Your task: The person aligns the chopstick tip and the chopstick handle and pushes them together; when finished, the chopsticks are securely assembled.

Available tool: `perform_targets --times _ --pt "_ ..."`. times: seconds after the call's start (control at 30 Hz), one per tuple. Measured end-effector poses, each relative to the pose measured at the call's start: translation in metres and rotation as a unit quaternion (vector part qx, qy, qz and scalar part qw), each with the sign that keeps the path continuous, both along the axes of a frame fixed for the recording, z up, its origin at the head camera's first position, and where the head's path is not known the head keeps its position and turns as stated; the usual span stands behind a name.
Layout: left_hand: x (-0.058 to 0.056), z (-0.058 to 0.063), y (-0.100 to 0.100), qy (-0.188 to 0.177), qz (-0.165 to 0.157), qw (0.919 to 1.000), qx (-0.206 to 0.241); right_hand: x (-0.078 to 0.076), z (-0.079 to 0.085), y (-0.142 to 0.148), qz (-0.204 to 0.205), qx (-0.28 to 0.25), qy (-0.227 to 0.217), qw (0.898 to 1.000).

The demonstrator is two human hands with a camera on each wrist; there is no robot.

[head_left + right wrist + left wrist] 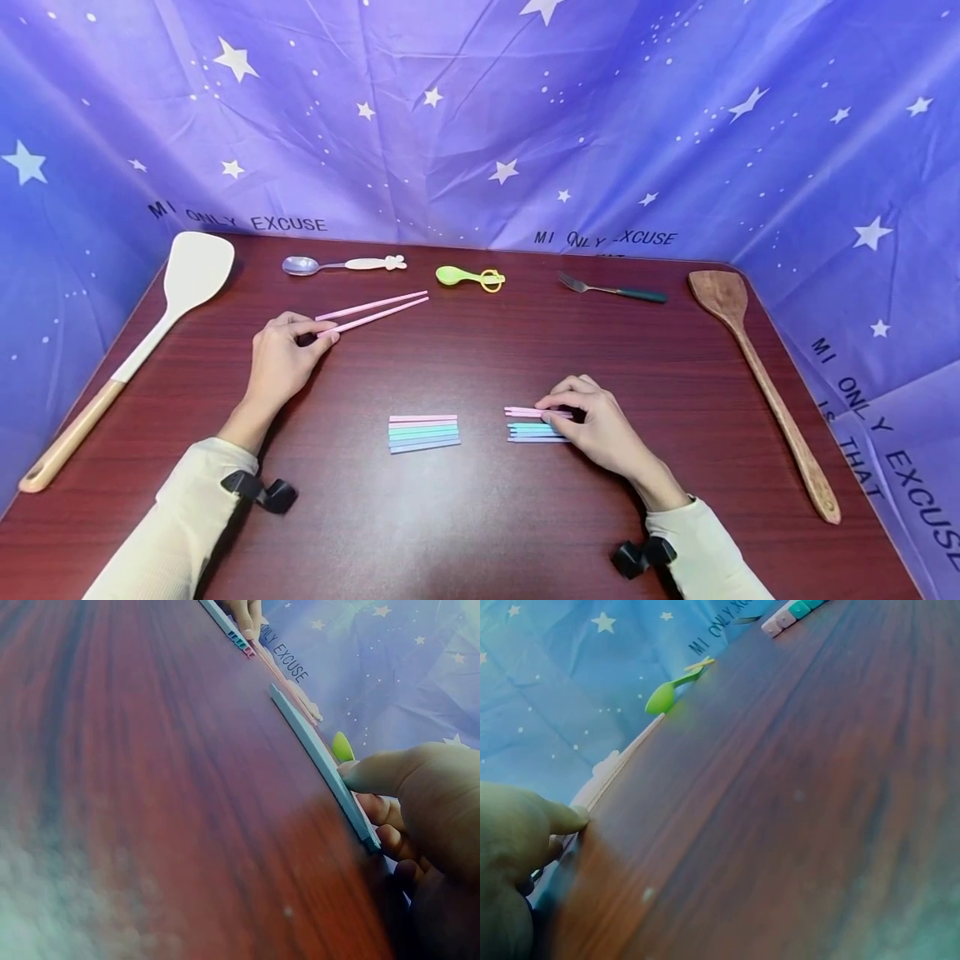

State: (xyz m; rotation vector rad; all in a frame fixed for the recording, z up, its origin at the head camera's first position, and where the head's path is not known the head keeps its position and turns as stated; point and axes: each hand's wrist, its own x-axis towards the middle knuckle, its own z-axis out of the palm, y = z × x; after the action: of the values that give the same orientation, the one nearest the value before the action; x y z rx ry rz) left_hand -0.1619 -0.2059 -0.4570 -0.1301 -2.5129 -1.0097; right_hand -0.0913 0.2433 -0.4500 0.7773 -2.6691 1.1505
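My left hand [285, 354] holds the near ends of two pink chopsticks [378, 315] between thumb and fingers; their far ends point right, slightly apart. In the left wrist view, the left hand [514, 851] appears at the edge. My right hand [600, 421] pinches short pink sticks [525, 412] at their right ends. Just in front of these lie green and blue sticks [528, 433], their right ends hidden by the hand. A blue-grey stick [319, 750] runs beside the right thumb in the right wrist view. To the left lies a row of pink, green and blue sticks [423, 434].
Along the back lie a rabbit-handled spoon [345, 265], a green spoon [457, 276] with a yellow ring and a green-handled fork [615, 289]. A white spatula [197, 262] borders the left, a wooden spatula [765, 367] the right. Starry cloth [480, 125] surrounds the table [450, 533].
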Motion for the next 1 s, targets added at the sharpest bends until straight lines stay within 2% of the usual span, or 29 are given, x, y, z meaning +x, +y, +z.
perform_targets --times 0.43,1.0 --pt "-0.0064 -0.0002 0.0022 0.01 0.014 0.9999 -0.001 0.0005 -0.0003 0.0008 -0.005 0.004 -0.007 1.0" --pt "-0.0048 0.0024 0.0021 0.019 0.013 0.9997 -0.001 0.0009 0.0018 -0.0008 -0.004 0.004 -0.005 1.0"
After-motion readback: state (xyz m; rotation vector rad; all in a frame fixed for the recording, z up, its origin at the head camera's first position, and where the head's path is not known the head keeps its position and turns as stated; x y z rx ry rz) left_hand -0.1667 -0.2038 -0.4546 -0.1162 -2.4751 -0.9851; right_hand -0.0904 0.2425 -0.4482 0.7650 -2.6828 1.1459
